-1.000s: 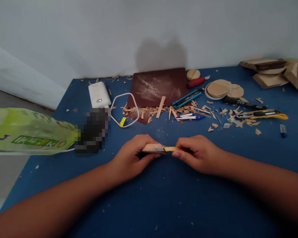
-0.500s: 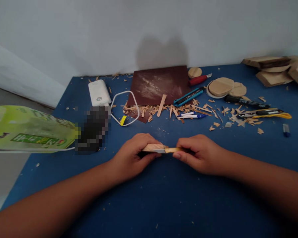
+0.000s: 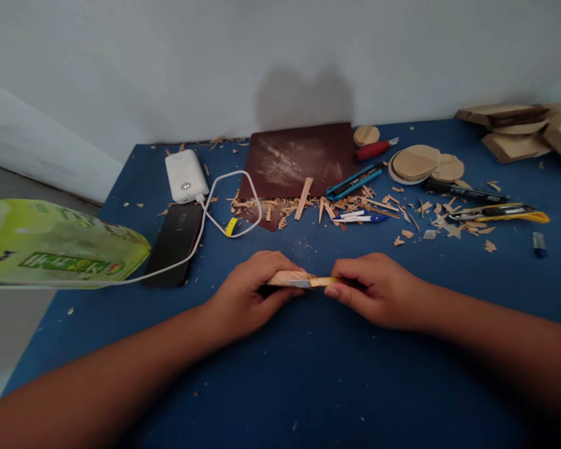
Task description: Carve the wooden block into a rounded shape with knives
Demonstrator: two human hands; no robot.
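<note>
My left hand (image 3: pixel 247 293) is closed round a small piece of light wood (image 3: pixel 285 278), held just above the blue table (image 3: pixel 308 380). My right hand (image 3: pixel 378 290) grips a knife with a yellowish handle (image 3: pixel 324 282). Its short grey blade (image 3: pixel 300 284) points left and lies against the near side of the wood, close to my left thumb. Fingers hide the far end of the wood and most of the handle.
Behind my hands lie wood shavings (image 3: pixel 280 206), a brown sheet (image 3: pixel 303 159), a blue cutter (image 3: pixel 355 181), a red-handled knife (image 3: pixel 371 151) and a yellow cutter (image 3: pixel 509 214). At left are a green bag (image 3: pixel 65 246), a phone (image 3: pixel 175 243) and a white power bank (image 3: pixel 186 176).
</note>
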